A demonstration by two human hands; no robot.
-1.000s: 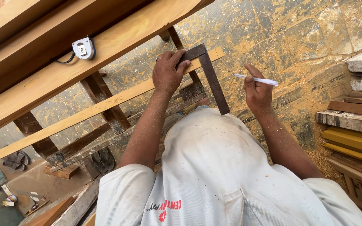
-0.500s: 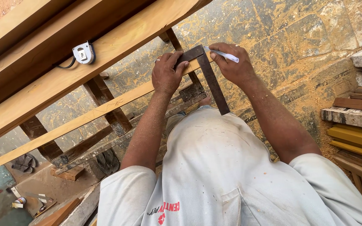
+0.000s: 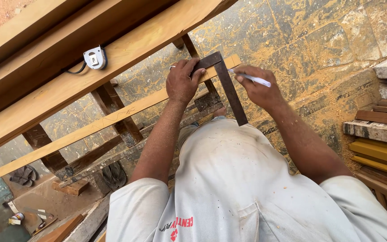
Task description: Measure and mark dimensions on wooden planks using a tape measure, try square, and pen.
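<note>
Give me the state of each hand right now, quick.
Left hand: pressed flat on the metal try square, pinning it to the thin wooden strip.
Right hand: closed around a white pen, tip at the square's blade.

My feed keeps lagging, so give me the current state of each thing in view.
Left hand: pressing the square onto the strip.
Square: flat across the strip's end.
Right hand: holding the pen.
Pen: tip at the square's blade.
Wooden strip: lying on trestles.
Tape measure: resting on plank.
</note>
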